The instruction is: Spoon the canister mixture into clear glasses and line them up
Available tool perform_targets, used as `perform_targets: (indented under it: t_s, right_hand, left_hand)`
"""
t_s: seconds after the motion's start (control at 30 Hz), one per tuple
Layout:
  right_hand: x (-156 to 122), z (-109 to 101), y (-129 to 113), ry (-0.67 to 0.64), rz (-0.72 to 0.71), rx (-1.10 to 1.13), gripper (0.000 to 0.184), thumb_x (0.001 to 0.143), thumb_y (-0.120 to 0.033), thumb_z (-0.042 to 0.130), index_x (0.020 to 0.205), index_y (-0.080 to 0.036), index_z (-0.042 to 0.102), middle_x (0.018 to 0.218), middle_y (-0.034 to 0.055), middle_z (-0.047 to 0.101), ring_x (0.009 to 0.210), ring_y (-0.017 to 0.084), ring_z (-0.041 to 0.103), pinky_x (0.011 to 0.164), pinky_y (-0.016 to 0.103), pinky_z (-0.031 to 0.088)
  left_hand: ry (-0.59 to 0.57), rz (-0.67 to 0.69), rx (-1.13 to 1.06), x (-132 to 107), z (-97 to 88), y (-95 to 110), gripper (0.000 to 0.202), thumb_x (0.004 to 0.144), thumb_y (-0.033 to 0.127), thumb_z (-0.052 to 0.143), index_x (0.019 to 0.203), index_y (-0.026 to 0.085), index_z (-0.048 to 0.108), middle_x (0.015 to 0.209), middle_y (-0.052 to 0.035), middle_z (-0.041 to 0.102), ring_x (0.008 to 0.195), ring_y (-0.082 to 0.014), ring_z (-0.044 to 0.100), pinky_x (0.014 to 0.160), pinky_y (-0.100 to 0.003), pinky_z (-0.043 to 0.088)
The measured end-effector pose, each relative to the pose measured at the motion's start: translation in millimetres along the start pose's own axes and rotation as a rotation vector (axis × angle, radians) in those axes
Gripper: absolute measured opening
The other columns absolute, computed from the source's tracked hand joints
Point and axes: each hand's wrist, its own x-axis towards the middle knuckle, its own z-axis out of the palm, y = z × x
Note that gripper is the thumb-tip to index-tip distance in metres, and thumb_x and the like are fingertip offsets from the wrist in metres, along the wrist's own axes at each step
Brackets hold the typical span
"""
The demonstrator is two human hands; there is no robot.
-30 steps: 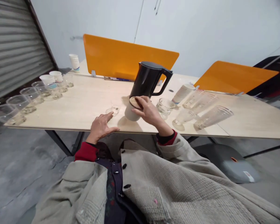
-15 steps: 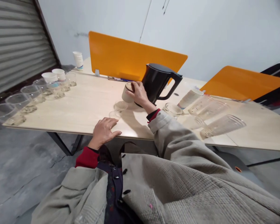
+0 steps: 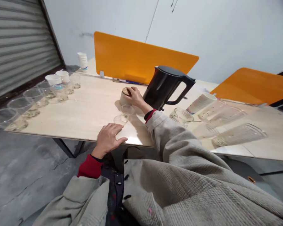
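The right hand (image 3: 135,97) rests on a cream-coloured round cup with a flat brown lid (image 3: 123,99), its fingers curled over the lid and down the near wall. The cup stands upright on the pale wooden table (image 3: 91,103), just beside a tall black plastic kettle (image 3: 163,86) with its lid shut. The cup's lid hides whatever is inside. The left hand (image 3: 109,136) lies flat at the table's near edge, fingers stretched out and loosely together, holding nothing. Near it stand two small clear glasses (image 3: 126,110), both apparently empty. Along the left edge runs a row of clear plastic cups (image 3: 21,106), each with a little pale matter at the bottom. Right of the kettle, tall ribbed clear glasses (image 3: 238,135) lie empty on their sides.
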Motion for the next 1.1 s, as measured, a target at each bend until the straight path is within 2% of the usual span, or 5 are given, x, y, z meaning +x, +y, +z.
perform_targets:
  t_s: [0.2,0.33,0.47,0.63,1.1]
  right_hand:
    - [-10,-16,10,0.083,0.009,0.082,0.075,0.096,-0.051,0.074,0.160,-0.016,0.057,0.170,0.0234,0.048,0.159,0.041,0.045,0.130,0.057,0.041]
    - [-40,-46,19,0.186,-0.002,0.203,0.069,0.100,-0.060,0.066,0.155,-0.018,0.063,0.161,0.0204,0.060,0.149,0.038,0.058,0.127,0.054,0.045]
    - [-86,-63,6,0.006,0.081,0.476,0.065,0.101,-0.063,0.063,0.147,-0.018,0.069,0.153,0.0167,0.069,0.139,0.034,0.066,0.123,0.052,0.049]
    - [-122,-47,-24,-0.291,0.133,0.785,0.069,0.097,-0.068,0.069,0.151,-0.024,0.067,0.165,0.0119,0.060,0.147,0.032,0.060,0.123,0.049,0.050]
    - [-125,-23,-35,-0.264,0.095,0.764,0.063,0.098,-0.059,0.069,0.150,-0.023,0.066,0.161,0.0133,0.062,0.143,0.031,0.061,0.124,0.052,0.048]
  left_hand:
    - [0.017,0.001,-0.016,1,2.4,-4,0.051,0.087,0.043,0.089,0.131,0.022,0.077,0.135,-0.0102,0.080,0.128,-0.0334,0.070,0.107,-0.048,0.057]
    - [0.023,-0.017,-0.031,2,2.6,-7,0.054,0.089,0.043,0.086,0.137,0.022,0.075,0.139,-0.0105,0.079,0.130,-0.0338,0.070,0.109,-0.049,0.057]
    - [0.032,-0.038,-0.045,4,1.7,-10,0.055,0.093,0.045,0.081,0.142,0.023,0.072,0.144,-0.0107,0.076,0.133,-0.0332,0.069,0.112,-0.048,0.056]
    - [0.044,-0.072,-0.090,6,1.6,-14,0.053,0.096,0.046,0.076,0.143,0.023,0.071,0.148,-0.0104,0.074,0.137,-0.0313,0.067,0.117,-0.045,0.055]
    - [0.013,-0.094,-0.062,9,-1.2,-15,0.054,0.096,0.045,0.072,0.144,0.021,0.071,0.150,-0.0101,0.073,0.140,-0.0315,0.065,0.121,-0.047,0.052]
